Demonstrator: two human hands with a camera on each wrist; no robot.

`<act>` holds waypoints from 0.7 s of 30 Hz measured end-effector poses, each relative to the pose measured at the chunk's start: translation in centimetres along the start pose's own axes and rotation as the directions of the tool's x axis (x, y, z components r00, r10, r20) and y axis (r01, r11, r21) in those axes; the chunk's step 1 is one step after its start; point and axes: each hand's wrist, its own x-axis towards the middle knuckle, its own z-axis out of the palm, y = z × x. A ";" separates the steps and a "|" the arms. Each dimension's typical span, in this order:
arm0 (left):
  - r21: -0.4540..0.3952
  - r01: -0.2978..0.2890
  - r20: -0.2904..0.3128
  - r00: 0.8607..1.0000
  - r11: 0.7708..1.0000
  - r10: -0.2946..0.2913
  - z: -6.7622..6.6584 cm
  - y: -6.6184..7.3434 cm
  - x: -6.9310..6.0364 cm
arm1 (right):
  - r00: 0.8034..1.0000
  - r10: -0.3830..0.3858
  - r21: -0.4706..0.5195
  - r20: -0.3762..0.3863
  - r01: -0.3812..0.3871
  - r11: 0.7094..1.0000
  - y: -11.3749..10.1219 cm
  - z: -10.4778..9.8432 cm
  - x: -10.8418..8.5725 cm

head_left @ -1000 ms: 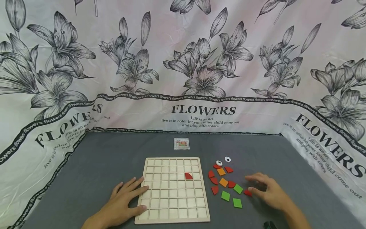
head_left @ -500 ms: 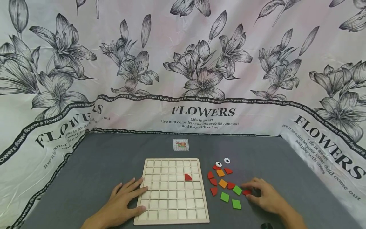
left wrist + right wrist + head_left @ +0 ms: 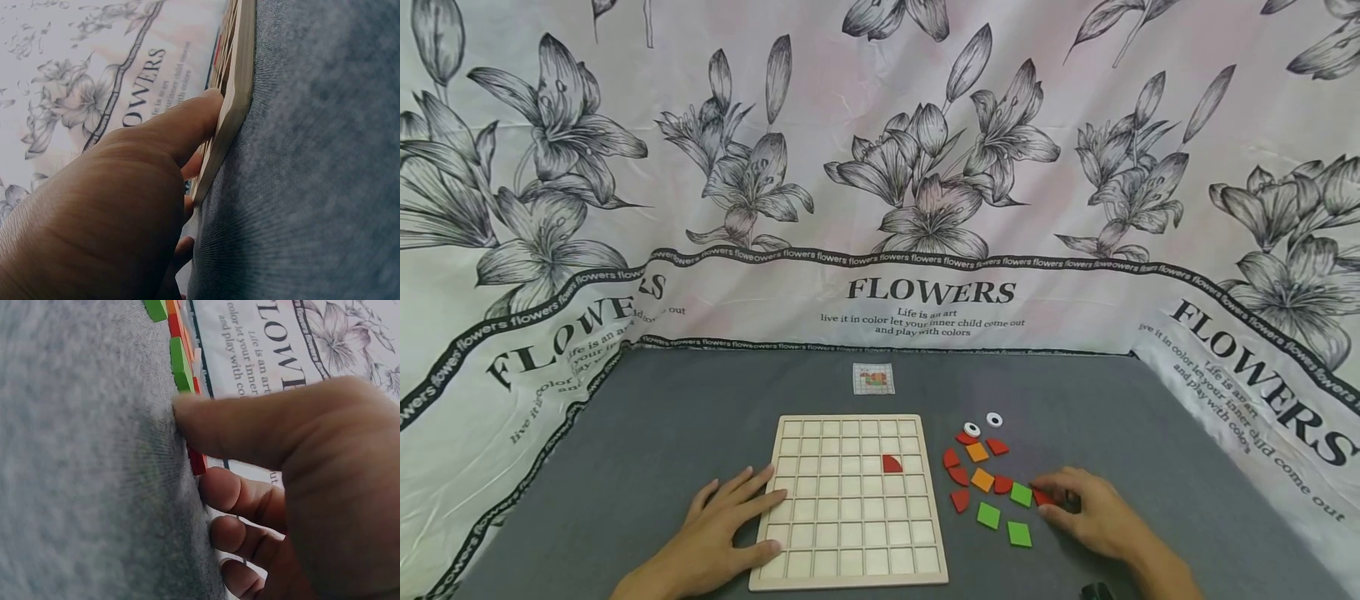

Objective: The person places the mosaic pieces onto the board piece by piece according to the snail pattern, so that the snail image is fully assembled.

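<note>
On the flowered cloth (image 3: 880,229) before you, you can read "FLOWERS" in large capitals above "Life is an art live it in color let your inner child come out and play with colors"; its black bands (image 3: 895,262) repeat "flowers".

- Soft, even, rather muted light fills the head view, with the white flower-printed fabric backdrop (image 3: 925,225) far paler than the matt grey cloth tabletop (image 3: 700,408).
- Shadows around the bare left hand (image 3: 715,525) and bare right hand (image 3: 1093,512) are faint and soft-edged.
- Lettering leans and stretches toward the left and right edges; the small white printed card (image 3: 873,379) below centre is fuzzy (its details are lost).
- Left wrist view: dim, the hand dark against a brighter upper left.
- Right wrist view: thumb and cloth blurred.
</note>
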 end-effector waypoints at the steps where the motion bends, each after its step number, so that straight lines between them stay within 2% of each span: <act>1: -0.001 -0.003 -0.002 1.000 1.000 0.003 0.0 0.0 0.0 | 1.000 -0.001 -0.004 0.000 0.001 1.000 0.0 0.0 0.0; 16: 0.005 -0.007 -0.007 1.000 1.000 0.007 0.0 0.0 0.0 | 0.989 0.010 -0.009 -0.147 -0.011 1.000 -0.8 0.1 0.1; 21: 0.000 -0.004 -0.003 1.000 1.000 0.004 0.0 0.0 0.0 | 0.986 -0.005 -0.040 -0.164 -0.002 0.999 -0.9 0.2 0.1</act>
